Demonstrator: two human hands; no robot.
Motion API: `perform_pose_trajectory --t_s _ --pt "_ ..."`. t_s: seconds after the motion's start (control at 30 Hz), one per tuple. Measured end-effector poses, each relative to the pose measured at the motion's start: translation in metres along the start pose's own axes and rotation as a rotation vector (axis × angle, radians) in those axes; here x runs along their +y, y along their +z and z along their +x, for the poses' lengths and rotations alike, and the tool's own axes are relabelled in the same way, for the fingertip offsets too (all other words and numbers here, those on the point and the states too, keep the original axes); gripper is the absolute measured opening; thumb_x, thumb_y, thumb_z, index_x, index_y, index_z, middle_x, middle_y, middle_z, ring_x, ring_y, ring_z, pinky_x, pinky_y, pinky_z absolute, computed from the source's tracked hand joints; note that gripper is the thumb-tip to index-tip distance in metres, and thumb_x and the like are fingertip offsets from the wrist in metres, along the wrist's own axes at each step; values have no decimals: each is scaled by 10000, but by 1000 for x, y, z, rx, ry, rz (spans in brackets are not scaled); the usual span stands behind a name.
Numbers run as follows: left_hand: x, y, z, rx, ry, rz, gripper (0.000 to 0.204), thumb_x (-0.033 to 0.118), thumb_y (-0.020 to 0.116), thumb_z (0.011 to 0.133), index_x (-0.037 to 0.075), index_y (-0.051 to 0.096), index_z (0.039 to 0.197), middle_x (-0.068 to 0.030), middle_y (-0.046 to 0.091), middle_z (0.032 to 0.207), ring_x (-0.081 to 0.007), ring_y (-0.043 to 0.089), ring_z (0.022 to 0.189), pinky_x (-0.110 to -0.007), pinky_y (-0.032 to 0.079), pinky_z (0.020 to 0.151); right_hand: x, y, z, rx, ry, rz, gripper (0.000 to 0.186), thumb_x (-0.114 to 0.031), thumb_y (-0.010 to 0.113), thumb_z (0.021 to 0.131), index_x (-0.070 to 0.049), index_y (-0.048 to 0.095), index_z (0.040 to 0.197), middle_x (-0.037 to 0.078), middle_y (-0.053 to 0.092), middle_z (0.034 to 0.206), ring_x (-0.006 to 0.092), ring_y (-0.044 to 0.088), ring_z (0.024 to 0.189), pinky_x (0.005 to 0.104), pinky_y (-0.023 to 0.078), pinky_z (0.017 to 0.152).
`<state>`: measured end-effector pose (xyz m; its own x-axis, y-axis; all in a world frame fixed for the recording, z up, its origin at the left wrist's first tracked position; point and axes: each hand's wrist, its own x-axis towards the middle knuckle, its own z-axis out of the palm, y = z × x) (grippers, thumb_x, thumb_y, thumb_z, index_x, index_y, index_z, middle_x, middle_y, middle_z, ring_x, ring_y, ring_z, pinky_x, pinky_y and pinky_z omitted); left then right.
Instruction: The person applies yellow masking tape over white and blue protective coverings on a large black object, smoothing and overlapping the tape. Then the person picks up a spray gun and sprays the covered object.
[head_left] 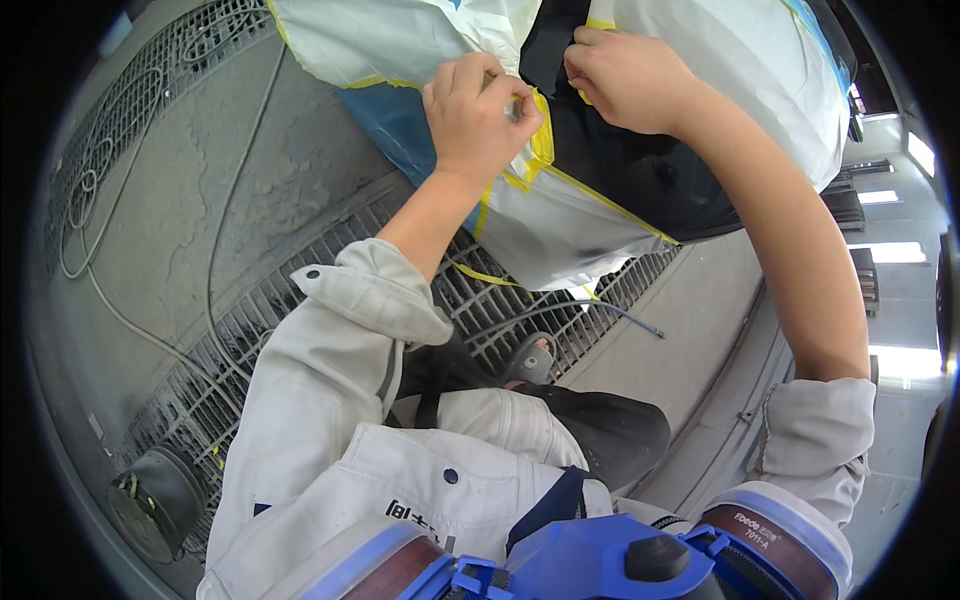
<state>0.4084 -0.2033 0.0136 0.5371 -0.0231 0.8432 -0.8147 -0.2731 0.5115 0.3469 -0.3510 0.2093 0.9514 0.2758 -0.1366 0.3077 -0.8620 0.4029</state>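
From the head camera, both hands work at twelve o'clock, up against a white masking sheet (420, 40) edged with yellow tape (541, 135) that drapes over a dark, glossy panel (640, 180). The left hand (480, 115) has thumb and forefinger pressed together on the yellow tape where it runs along the sheet's edge; the other fingers curl in. The right hand (625, 80), just beside it at about one o'clock, closes its fingertips on the sheet's edge at the dark gap, though the pads are turned away, so I cannot tell exactly what they pinch. The sheet looks thin, light and limp, creasing freely; I judge it would tear or pull loose if tugged hard, so the taped border is the sound place to grip. The tape itself seems narrow and sticky, apt to fold on itself. A loose strip of tape (480, 273) trails near the centre above the floor grating (250, 310), and a thin hose (600, 307) lies across the bars. At six o'clock the blue respirator (590, 560) blocks the lower edge, and pale sleeves cover the forearms' near ends. A round dark object (150, 500) at eight o'clock is too cut off to name. The panel's full shape is hidden under the sheet and the frame's top edge.
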Motion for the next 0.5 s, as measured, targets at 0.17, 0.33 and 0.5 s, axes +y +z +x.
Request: perform_pose_trajectory --t_s 0.17,0.33,0.5 --pt "15 1 -9 -30 -268 -8 113 202 895 741 223 796 791 30 616 1050 -280 604 1073 -468 462 882 -5 -5 -5 -12 125 -8 117 -159 698 976 -85 754 1048 92 736 1110 331 754 1037 478 626 833" --pt "-1 -10 -7 -80 -289 -117 124 184 894 763 224 797 829 15 601 1004 -282 610 1027 -443 472 891 -4 2 -12 29 171 9 116 -160 696 981 -86 756 1046 92 741 1116 331 756 1039 479 631 835" --pt "-19 -36 17 -104 176 -74 190 170 895 777 229 826 944 22 612 987 -237 622 940 -395 469 814 -4 0 -14 46 171 27 111 -181 664 1051 -84 719 1048 91 706 1098 348 733 1023 476 611 853"
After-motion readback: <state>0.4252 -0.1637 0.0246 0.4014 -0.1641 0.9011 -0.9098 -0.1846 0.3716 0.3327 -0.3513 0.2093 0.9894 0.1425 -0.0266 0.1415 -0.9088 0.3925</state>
